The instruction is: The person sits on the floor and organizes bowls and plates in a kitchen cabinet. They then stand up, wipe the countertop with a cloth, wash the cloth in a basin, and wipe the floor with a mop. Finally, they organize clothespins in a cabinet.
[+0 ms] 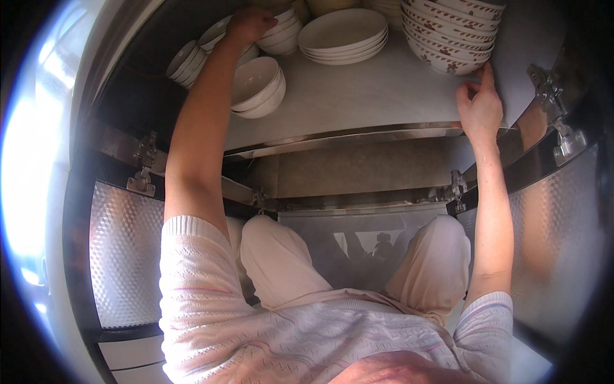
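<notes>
My left hand [250, 25] reaches into the cabinet among white bowls. Its fingertips lie at the rim of a stack of white bowls [280, 36]; whether they grip it is hidden. Under my left forearm are more stacked white bowls [184, 62], and nearer the shelf edge sits a small stack of white bowls [259, 89]. My right hand [481, 108] is at the right of the shelf, index finger extended to the base of a tall stack of bowls with a reddish-brown floral pattern [451, 41]. Its thumb stands apart and it holds nothing.
A stack of white plates [343, 36] lies between the bowl stacks on the cabinet shelf [355, 93]. Further dishes at the back are cut off. Metal hinges [559, 115] and textured cabinet doors [125, 254] flank both arms. A metal strip [345, 139] edges the shelf above my knees.
</notes>
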### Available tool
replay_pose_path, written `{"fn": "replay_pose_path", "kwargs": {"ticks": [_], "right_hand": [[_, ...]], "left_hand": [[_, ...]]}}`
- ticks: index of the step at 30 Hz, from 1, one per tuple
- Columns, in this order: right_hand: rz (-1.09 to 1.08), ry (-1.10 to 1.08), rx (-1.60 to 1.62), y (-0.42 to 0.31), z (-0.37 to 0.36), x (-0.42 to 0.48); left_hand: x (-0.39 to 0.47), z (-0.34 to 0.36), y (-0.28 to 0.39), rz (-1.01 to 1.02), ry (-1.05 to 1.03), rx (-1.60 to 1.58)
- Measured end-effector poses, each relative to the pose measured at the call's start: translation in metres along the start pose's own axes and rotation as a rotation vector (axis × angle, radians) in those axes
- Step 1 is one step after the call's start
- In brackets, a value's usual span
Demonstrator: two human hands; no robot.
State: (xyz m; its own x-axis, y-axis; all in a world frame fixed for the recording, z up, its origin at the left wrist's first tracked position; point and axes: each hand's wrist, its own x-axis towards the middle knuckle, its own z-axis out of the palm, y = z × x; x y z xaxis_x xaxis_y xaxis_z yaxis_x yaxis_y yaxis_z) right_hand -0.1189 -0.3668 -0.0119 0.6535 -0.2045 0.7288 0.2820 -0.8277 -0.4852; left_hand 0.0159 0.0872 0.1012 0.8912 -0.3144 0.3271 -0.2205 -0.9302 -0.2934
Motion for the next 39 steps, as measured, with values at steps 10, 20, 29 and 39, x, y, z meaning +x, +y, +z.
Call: {"fn": "replay_pose_path", "kwargs": {"ticks": [10, 20, 29, 39], "right_hand": [[0.102, -0.069, 0.052, -0.007, -0.004, 0.000], [0.106, -0.104, 0.089, -0.018, 0.000, 0.002], [0.101, -0.103, 0.051, -0.011, -0.003, 0.001], [0.085, -0.083, 0.031, -0.008, 0.000, 0.001]], "left_hand": [[-0.019, -0.017, 0.049, -0.148, 0.060, 0.004], [-0.019, 0.017, -0.010, -0.168, 0.092, 0.354], [-0.032, -0.019, 0.049, -0.173, 0.052, 0.069], [-0.015, 0.028, -0.022, 0.121, 0.066, 0.384]]}}
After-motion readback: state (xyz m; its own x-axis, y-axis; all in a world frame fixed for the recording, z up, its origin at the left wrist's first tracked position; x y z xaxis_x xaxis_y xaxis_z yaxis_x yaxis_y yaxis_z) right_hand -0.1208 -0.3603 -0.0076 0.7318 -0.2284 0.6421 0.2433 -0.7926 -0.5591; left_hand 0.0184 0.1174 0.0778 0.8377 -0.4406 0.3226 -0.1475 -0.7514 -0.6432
